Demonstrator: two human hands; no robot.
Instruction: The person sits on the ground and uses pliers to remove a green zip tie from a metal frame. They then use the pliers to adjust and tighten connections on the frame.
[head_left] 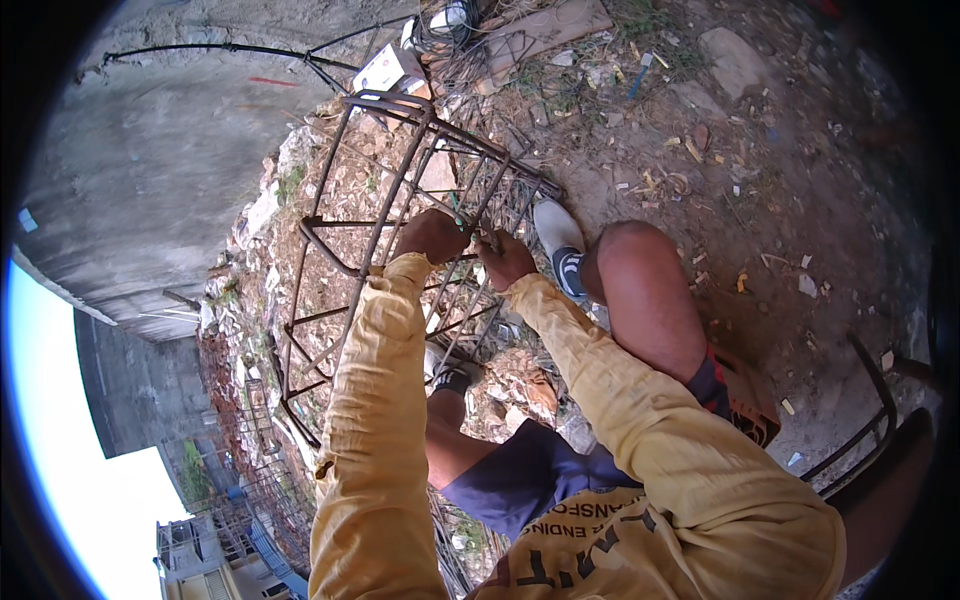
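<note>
A cage of rusty steel rebar [398,180], long bars crossed by bent stirrups, stands in front of me over rubble. Near its middle, my left hand [432,236] is closed, back of the hand up, against the bars. Close beside it on the right, my right hand [508,262] is closed too, its fingers curled near a bar crossing. The two hands almost meet there. What sits inside each grip is too small and too covered to name. Yellow sleeves cover both my forearms.
A grey concrete wall [190,150] rises at the left. Broken stones and litter lie under the cage. At the top are a white box [392,70] and a coil of dark wire [450,35]. My shoe [557,226] rests right of the cage. Bent dark bars [870,400] stand at far right.
</note>
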